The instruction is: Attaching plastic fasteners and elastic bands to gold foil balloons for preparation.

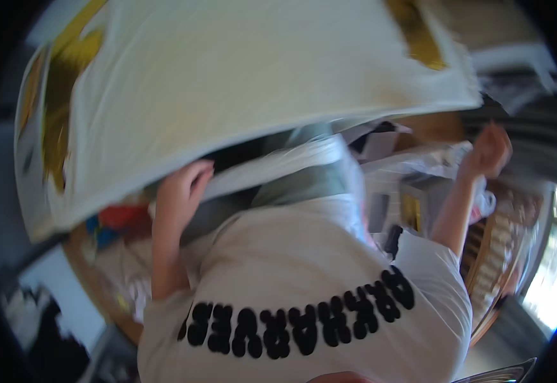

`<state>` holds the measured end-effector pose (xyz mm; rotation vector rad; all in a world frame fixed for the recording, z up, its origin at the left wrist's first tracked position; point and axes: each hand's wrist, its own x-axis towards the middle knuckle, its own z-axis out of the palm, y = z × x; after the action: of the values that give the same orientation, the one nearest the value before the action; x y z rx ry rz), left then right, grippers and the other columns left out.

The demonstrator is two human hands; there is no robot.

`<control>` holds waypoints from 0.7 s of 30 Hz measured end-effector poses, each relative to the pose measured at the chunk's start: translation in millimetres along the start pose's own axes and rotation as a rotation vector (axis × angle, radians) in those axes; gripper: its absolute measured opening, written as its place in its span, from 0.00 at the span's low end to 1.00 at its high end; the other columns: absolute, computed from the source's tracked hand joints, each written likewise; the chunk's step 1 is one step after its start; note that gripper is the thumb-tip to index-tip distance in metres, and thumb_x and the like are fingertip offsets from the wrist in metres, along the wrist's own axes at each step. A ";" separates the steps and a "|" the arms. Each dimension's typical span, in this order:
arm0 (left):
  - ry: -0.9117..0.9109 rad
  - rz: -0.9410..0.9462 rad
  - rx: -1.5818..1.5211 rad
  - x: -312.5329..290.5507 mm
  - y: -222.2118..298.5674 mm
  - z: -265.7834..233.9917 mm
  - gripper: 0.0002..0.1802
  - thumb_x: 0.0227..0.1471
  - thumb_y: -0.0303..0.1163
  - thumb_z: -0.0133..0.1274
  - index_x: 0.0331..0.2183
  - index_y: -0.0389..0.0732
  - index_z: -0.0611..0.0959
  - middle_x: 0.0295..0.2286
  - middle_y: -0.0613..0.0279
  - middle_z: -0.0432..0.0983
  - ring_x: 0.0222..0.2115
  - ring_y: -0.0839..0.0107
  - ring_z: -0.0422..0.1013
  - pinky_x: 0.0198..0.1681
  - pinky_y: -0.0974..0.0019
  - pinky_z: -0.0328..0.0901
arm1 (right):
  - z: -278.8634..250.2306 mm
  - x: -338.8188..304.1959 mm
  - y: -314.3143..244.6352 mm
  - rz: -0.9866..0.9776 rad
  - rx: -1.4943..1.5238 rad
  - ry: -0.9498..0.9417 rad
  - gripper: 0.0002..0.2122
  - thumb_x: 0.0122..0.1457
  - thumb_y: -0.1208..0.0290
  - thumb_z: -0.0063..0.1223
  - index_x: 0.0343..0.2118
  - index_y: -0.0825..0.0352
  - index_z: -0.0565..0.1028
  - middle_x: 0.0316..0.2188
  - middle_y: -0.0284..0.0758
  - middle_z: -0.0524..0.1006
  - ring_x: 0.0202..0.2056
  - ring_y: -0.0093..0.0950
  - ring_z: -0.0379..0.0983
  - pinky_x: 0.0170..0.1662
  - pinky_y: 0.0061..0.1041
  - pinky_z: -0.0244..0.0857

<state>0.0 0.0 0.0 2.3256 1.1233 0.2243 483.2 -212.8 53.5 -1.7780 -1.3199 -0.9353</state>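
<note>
A large white surface (259, 64), wrapped in what looks like cloth or sheeting, fills the upper part of the view. Gold shiny patches (68, 83) show near its left and right ends. Against its near edge is my left hand (186, 188), fingers curled and closed; what they hold, if anything, is hidden. My right hand (490, 152) is raised off to the right, apart from the white surface. Its fingers are curled in and blurred, and I cannot make out anything in them. A pale strip (278, 167) runs between my body and the white surface.
A grey box (422, 198) with a gold patch stands by my right forearm. Beyond it is a wooden slatted rack (492, 249) with pale items. Red and blue things (122, 220) lie low by my left arm. A bright window (556, 262) is at far right.
</note>
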 end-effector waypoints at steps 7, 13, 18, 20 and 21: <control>0.170 -0.093 -0.014 -8.8 -75.3 35.6 0.07 0.48 0.33 0.56 0.31 0.43 0.84 0.31 0.57 0.79 0.32 0.56 0.74 0.37 0.61 0.67 | 71.5 -88.5 -134.5 -0.461 0.787 -0.547 0.11 0.43 0.81 0.58 0.30 0.62 0.73 0.34 0.39 0.73 0.31 0.34 0.70 0.32 0.34 0.65; 0.049 -0.106 -0.168 -4.0 -63.6 36.9 0.08 0.48 0.33 0.56 0.31 0.42 0.84 0.29 0.57 0.79 0.31 0.58 0.74 0.35 0.62 0.67 | 106.8 -96.3 -189.4 -0.394 0.970 -0.540 0.13 0.39 0.84 0.58 0.30 0.65 0.75 0.34 0.39 0.73 0.29 0.34 0.69 0.31 0.30 0.64; 0.137 -0.210 -0.246 -6.6 -101.7 40.3 0.09 0.49 0.35 0.57 0.31 0.40 0.84 0.30 0.58 0.80 0.30 0.61 0.75 0.35 0.65 0.67 | 114.7 -77.8 -190.9 -0.339 0.908 -0.502 0.13 0.42 0.88 0.55 0.33 0.68 0.73 0.33 0.40 0.73 0.29 0.34 0.70 0.31 0.28 0.64; 0.079 -0.285 -0.255 -14.1 -114.1 34.8 0.09 0.49 0.34 0.56 0.31 0.40 0.84 0.29 0.58 0.80 0.30 0.63 0.75 0.35 0.66 0.67 | 114.5 -80.1 -184.6 -0.325 0.885 -0.504 0.14 0.42 0.89 0.55 0.33 0.67 0.72 0.32 0.40 0.73 0.29 0.34 0.70 0.32 0.27 0.64; 0.022 -0.353 -0.263 -14.8 -117.1 30.4 0.09 0.49 0.34 0.56 0.32 0.39 0.84 0.29 0.59 0.80 0.29 0.65 0.75 0.36 0.66 0.67 | 114.4 -82.5 -182.8 -0.310 0.859 -0.502 0.14 0.43 0.89 0.54 0.33 0.67 0.72 0.32 0.40 0.73 0.29 0.34 0.70 0.32 0.27 0.65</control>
<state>-77.3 35.7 -87.3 1.8660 1.4008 0.2484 303.8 -110.6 -49.8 -1.1576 -1.9605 0.0184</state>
